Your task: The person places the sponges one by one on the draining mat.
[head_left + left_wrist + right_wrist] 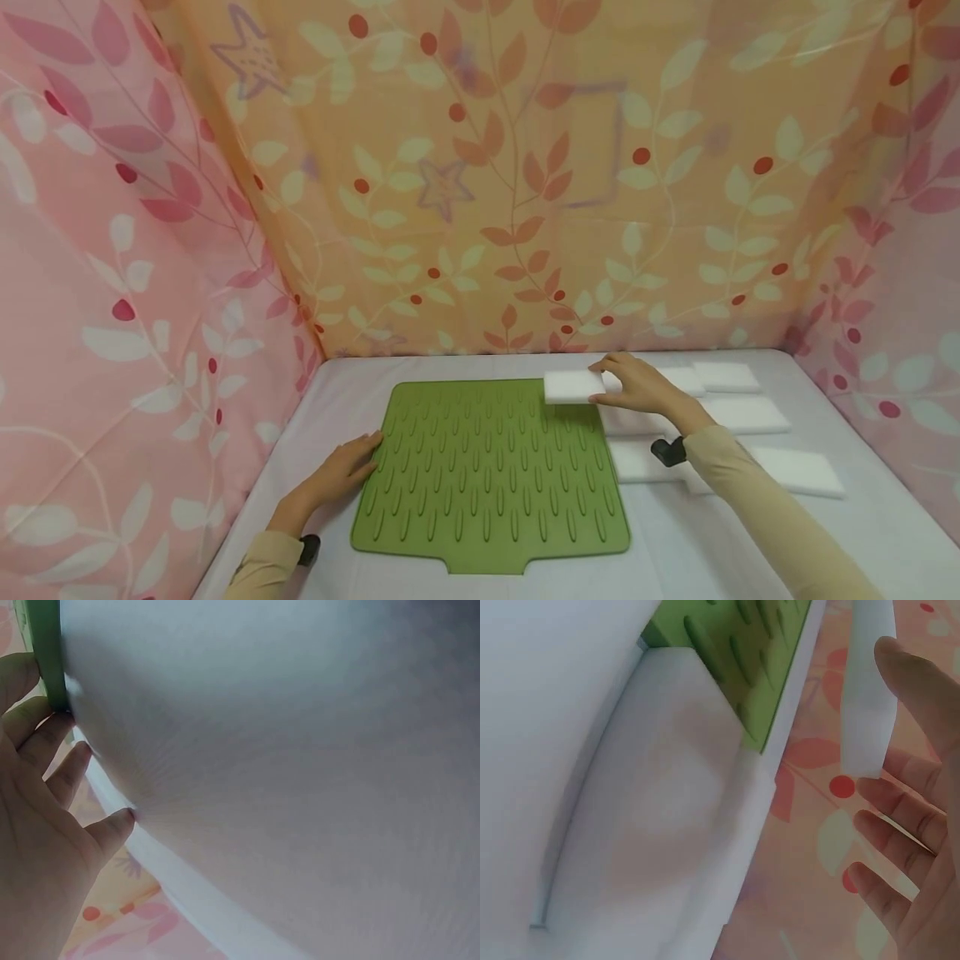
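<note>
In the head view, my right hand [636, 385] pinches a white rectangular sponge-like block [572, 387] between thumb and fingers. The block is raised over the far right corner of a green ridged mat [487, 467]. The right wrist view has the thumb on one face of this block [868, 697] and the index fingertip at its lower end, the other fingers spread loosely. My left hand [333, 473] rests at the mat's left edge, fingers extended. Seen from the left wrist, its thumb and nearest fingers touch the mat's rim [51, 660], and the other fingertips meet the white cloth.
Right of the mat, several more white blocks [750, 414] lie in rows on the white-covered table [570, 579]. Some are partly hidden behind my right arm. Patterned cloth [480, 208] hangs at the back and both sides. A short tab [486, 567] projects from the mat's near edge.
</note>
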Demonstrator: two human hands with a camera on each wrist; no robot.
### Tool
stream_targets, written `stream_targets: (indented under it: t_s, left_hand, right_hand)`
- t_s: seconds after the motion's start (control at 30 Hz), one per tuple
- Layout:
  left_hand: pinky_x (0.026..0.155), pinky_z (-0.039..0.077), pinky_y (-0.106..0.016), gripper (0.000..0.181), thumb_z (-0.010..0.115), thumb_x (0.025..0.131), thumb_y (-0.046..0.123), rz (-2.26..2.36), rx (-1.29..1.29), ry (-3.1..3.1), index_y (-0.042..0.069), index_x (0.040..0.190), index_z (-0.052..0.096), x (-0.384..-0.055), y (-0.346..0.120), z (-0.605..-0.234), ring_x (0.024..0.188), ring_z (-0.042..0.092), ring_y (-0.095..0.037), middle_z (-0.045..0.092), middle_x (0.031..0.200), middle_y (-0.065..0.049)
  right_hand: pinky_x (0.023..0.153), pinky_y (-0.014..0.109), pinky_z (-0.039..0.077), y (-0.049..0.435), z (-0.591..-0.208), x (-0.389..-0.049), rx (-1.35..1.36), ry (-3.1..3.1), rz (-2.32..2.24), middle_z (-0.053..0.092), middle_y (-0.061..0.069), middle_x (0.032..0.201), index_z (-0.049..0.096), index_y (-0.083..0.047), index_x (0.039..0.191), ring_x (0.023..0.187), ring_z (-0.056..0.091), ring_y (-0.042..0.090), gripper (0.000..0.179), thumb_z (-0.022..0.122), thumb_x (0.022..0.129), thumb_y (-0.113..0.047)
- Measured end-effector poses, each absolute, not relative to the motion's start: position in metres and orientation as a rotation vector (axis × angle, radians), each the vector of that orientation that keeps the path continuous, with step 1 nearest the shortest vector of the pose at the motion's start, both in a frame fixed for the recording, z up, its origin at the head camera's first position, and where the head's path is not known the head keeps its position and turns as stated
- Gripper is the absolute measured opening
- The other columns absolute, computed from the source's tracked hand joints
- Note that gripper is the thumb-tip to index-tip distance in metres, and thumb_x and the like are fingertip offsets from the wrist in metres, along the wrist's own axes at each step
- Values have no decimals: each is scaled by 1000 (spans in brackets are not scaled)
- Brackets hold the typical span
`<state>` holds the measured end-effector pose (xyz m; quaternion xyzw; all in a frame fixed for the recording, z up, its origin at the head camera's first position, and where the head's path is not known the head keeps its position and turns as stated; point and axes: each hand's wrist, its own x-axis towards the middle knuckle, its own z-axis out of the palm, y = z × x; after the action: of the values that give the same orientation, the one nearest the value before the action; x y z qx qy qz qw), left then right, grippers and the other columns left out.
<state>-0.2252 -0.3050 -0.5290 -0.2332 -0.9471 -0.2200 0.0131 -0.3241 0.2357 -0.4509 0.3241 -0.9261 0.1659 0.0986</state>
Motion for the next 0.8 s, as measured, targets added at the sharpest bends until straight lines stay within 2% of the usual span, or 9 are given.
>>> stream_targets:
  t_s: [0.4,0.8]
  left_hand:
    - [97,23,-70,51,54,94,15,-713,-736,-2935,-5,138,38,-223,-305,-528,128,37,-45,41,140,-24]
    - [97,22,-70,51,54,94,15,-721,-733,-2936,-4,139,38,-224,-305,-530,128,37,-44,40,140,-23]
  right_hand:
    - [80,46,46,225,-470,-341,969,-2706,467,60,10,105,64,-4,114,94,57,27,58,72,75,-47]
    - [85,51,43,219,-485,-357,909,-2742,352,62,11,105,65,-5,115,98,57,30,63,69,75,-53]
